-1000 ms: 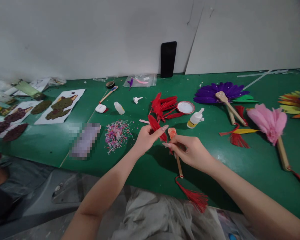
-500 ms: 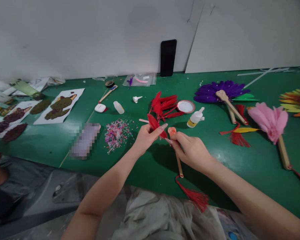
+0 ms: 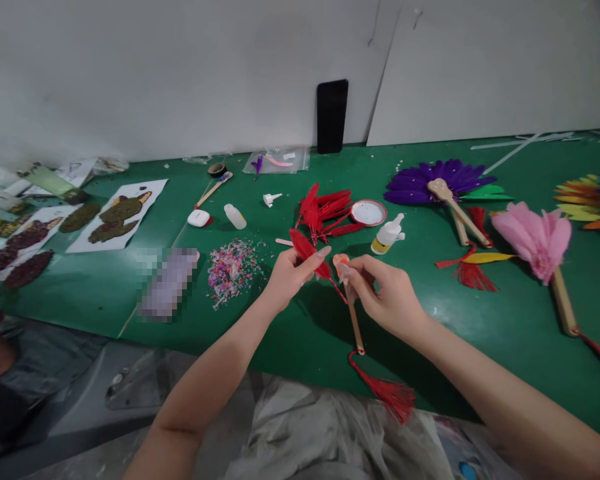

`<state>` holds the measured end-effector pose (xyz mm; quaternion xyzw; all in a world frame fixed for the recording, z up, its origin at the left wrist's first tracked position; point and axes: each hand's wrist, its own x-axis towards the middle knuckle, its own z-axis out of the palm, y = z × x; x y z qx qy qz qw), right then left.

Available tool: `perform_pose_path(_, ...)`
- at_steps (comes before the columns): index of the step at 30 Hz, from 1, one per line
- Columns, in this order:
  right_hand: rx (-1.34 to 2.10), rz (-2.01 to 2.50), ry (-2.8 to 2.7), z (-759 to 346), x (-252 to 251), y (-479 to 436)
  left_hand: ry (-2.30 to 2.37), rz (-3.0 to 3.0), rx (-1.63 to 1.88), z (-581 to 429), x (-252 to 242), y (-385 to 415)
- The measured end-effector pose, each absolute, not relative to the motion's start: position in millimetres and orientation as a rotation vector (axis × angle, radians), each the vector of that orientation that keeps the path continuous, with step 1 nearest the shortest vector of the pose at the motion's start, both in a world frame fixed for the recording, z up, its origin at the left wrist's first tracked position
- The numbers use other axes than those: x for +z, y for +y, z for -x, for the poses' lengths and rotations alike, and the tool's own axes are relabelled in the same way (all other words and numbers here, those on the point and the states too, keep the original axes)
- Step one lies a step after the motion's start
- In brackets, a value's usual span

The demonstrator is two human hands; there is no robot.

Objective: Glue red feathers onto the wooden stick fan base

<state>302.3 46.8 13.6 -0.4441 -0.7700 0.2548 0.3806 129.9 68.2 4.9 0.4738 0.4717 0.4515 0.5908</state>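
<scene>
Left grip, bare left hand [image 3: 286,277]: long red feather [image 3: 300,243] pinched between thumb and fingers, middle hidden by them. Right grip, bare right hand [image 3: 393,291]: slim wooden stick with orange head [image 3: 355,323] pinched near its top; head partly covered by fingertips. Quill end is lined up with stick; contact can't be told. Red thread tassel [image 3: 391,395] is hung across the table's [image 3: 280,337] front edge. Lilac oblong block [image 3: 170,283] is pixelated, unreadable. Multicoloured feather fan [image 3: 585,200] is cut off at right. Green surface is seen between pink-purple flake heap [image 3: 233,267] and stick. Rear is bounded by grey wall [image 3: 205,73].
</scene>
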Motion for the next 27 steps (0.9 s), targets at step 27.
perform_pose_path(27, 0.07, 1.1, -2.43, -297.3, 5.4, 42.8, 1.445, -1.486, 1.028, -130.7, 8.5, 64.1)
